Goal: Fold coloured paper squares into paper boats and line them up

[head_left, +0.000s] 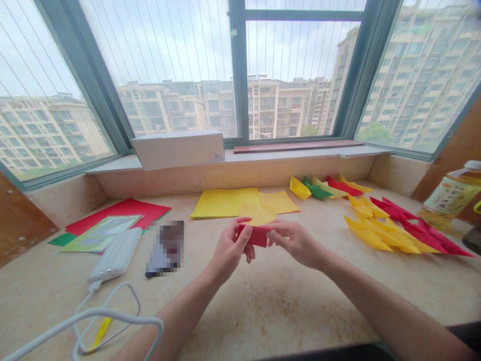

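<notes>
A small folded piece of red paper [257,236] is held up over the marble-patterned counter, between my two hands. My left hand [233,241] grips its left end, thumb in front and fingers behind. At its right end, my right hand [291,240] pinches the edge between thumb and fingers. Just beyond the hands lie yellow paper sheets [225,201] and lighter orange-yellow sheets [280,201] with a red edge showing beneath.
Folded paper boats [325,186] line the back right. Yellow folded shapes [379,233] and red ones [432,230] lie nearer, beside an oil bottle [453,195]. At left are red sheets [116,215], a white power bank [116,254], a cable [112,313] and a blurred-out object [165,249].
</notes>
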### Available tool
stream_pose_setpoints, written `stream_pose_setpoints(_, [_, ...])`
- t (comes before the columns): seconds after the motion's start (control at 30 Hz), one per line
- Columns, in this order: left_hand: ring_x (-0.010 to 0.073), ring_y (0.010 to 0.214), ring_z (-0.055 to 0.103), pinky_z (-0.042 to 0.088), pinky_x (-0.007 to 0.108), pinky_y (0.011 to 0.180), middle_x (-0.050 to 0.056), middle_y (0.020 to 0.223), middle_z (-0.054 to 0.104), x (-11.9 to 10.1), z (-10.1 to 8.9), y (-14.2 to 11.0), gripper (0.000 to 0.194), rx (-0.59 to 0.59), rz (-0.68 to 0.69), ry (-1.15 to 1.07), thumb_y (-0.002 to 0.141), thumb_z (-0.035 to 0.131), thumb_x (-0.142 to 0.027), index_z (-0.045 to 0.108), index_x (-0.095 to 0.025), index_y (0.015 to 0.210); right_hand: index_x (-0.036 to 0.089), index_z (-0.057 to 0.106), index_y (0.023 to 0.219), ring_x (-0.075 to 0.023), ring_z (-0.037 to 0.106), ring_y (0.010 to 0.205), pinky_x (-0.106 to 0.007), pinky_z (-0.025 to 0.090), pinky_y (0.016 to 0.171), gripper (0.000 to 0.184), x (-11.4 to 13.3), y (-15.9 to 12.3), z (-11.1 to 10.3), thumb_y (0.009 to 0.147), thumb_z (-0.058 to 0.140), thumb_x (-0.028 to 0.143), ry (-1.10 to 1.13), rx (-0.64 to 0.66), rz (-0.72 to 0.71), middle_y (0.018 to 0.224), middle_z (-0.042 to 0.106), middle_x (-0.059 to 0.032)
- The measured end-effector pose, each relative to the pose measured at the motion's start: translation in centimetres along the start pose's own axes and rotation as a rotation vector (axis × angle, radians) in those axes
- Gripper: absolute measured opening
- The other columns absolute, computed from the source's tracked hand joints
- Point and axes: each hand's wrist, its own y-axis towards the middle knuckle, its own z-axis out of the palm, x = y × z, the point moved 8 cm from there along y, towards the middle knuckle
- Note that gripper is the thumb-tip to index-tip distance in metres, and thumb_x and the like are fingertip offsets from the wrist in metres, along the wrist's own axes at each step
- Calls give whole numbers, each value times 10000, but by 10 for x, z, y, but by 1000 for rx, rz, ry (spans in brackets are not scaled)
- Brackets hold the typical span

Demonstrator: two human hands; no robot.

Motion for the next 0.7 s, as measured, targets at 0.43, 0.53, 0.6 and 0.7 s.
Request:
stream_pose_setpoints(0.43, [128, 437, 590, 457, 211, 407, 41, 585, 663, -2, 0, 1, 383, -47, 23, 83, 872, 632, -473, 614, -93, 921, 130, 743, 810, -152, 625, 619, -272, 472, 602, 445, -19, 5, -5, 859, 642, 560, 258, -22, 176, 689, 717, -63])
stream_pose_setpoints(0.53, [134, 437, 598, 458, 215, 397, 42, 589, 667, -1, -1, 1, 386, -51, 32, 89, 880, 617, -475, 620, -92, 931, 129, 752, 829, -161, 648, 640, -277, 474, 613, 476, -19, 4, -2, 876, 606, 580, 256, 5, 195, 711, 730, -74])
stream_pose_setpoints(0.6, [137, 433, 599, 463, 218, 394, 43, 585, 664, -1, 0, 1, 388, -51, 36, 100, 883, 609, -479, 621, -93, 917, 128, 753, 821, -159, 637, 643, -279, 467, 621, 458, -21, 4, -2, 866, 626, 566, 238, 8, 201, 721, 732, -74])
stream_pose_setpoints(0.7, [136, 429, 598, 468, 219, 393, 42, 582, 662, -1, 2, 0, 385, -48, 37, 109, 885, 605, -479, 623, -95, 903, 133, 754, 802, -150, 596, 628, -279, 450, 619, 420, -23, 4, -4, 840, 668, 541, 214, -3, 204, 706, 722, -61])
